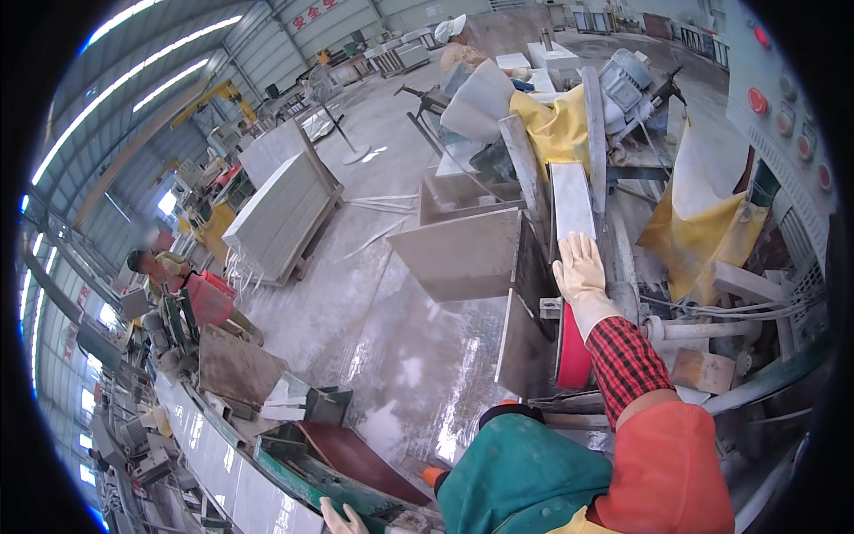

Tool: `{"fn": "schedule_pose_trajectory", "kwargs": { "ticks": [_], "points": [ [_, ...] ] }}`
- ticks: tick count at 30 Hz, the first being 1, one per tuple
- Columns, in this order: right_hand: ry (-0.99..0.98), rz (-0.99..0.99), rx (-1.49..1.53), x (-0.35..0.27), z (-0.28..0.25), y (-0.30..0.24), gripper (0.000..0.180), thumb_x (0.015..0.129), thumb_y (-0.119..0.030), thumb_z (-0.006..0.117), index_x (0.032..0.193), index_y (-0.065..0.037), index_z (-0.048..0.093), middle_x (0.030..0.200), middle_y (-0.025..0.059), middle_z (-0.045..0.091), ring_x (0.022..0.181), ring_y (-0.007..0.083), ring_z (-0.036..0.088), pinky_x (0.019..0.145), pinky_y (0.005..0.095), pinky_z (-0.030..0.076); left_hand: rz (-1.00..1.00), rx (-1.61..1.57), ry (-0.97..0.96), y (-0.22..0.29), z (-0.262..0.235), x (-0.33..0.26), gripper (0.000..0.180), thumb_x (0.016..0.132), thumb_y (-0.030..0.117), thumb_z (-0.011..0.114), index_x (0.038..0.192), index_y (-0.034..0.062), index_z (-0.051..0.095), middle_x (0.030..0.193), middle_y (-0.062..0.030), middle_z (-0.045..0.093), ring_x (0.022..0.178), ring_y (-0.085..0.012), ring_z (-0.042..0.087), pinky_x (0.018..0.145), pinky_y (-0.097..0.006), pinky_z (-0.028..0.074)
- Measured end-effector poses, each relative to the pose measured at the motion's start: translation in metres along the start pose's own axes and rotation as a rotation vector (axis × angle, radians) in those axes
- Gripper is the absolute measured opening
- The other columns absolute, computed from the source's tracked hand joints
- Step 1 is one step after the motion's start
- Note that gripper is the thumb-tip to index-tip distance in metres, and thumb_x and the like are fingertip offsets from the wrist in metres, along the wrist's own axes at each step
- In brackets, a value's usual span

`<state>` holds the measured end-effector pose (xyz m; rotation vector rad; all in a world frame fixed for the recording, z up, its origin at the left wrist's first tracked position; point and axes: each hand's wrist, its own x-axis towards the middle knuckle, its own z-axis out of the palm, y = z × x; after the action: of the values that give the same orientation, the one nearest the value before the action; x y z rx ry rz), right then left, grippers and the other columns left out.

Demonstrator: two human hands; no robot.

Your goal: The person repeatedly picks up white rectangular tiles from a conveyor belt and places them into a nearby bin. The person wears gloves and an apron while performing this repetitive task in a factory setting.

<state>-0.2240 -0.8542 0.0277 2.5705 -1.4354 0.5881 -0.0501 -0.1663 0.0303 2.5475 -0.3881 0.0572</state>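
Observation:
My right hand [583,278], in a cream rubber glove, lies flat with its fingers stretched forward on the near end of a pale stone strip [572,200]. The strip rests on a narrow machine bed, and a red belt [574,351] shows below my wrist. Ahead, the strip's far end meets a yellow flap [556,123]. My left hand [342,518], gloved alike, is cut off by the lower edge. Its visible fingers are apart, beside a long pale polished slab [218,454] and a green machine frame [311,481]; whether it touches them I cannot tell.
A control panel with red buttons [758,101] stands at the right. Upright grey slabs [463,254] flank the bed's left side. Stacked stone slabs [285,214] stand across the wet floor. One person [182,276] is at the left, another [458,44] beyond the machine.

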Motion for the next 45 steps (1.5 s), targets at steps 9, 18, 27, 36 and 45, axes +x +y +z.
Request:
{"fn": "schedule_pose_trajectory", "kwargs": {
  "ticks": [9,18,27,36,45],
  "points": [
    [-0.038,0.103,0.088,0.014,-0.002,0.000,0.049,0.097,-0.039,0.053,0.133,-0.005,0.054,0.142,0.0143,0.052,0.135,0.0303,0.045,0.116,0.0438,0.031,-0.005,0.130,0.044,-0.015,0.037,0.001,0.064,0.107,0.034,0.048,0.154,-0.0055,0.032,0.160,-0.0275,0.031,0.148,-0.0399,0.028,0.124,-0.047,0.021],
    [0.044,0.094,-0.025,0.032,0.002,0.003,0.032,0.096,-0.036,0.054,0.109,-0.009,0.065,0.104,0.0137,0.070,0.106,0.0293,0.064,0.101,0.0444,0.042,-0.005,0.148,0.063,0.006,0.029,-0.001,0.059,0.107,0.029,0.046,0.153,-0.0055,0.034,0.159,-0.0269,0.033,0.148,-0.0394,0.029,0.124,-0.046,0.021],
    [0.240,0.050,-0.055,0.024,0.034,0.027,0.043,0.091,-0.034,0.058,0.123,-0.007,0.065,0.125,0.0133,0.064,0.123,0.0314,0.054,0.102,0.0456,0.041,-0.077,0.138,0.237,0.000,0.046,0.012,0.056,0.095,0.011,0.062,0.146,-0.0016,0.045,0.145,-0.0264,0.049,0.139,-0.0412,0.041,0.119,-0.046,0.031],
    [0.135,0.000,-0.023,0.015,0.037,0.023,0.050,0.098,-0.034,0.053,0.141,-0.008,0.053,0.138,0.0145,0.054,0.130,0.0336,0.048,0.110,0.0453,0.038,-0.103,0.183,0.268,-0.021,0.048,0.007,0.058,0.093,0.013,0.065,0.146,0.0008,0.046,0.148,-0.0275,0.049,0.141,-0.0446,0.041,0.121,-0.048,0.028],
    [0.153,-0.023,-0.018,0.009,0.032,0.020,0.047,0.096,-0.031,0.058,0.137,-0.008,0.055,0.135,0.0137,0.055,0.127,0.0332,0.050,0.106,0.0447,0.041,-0.044,0.153,0.314,-0.024,0.051,0.008,0.056,0.092,0.011,0.067,0.144,0.0011,0.048,0.146,-0.0265,0.052,0.142,-0.0428,0.042,0.121,-0.048,0.028]
  ]
}}
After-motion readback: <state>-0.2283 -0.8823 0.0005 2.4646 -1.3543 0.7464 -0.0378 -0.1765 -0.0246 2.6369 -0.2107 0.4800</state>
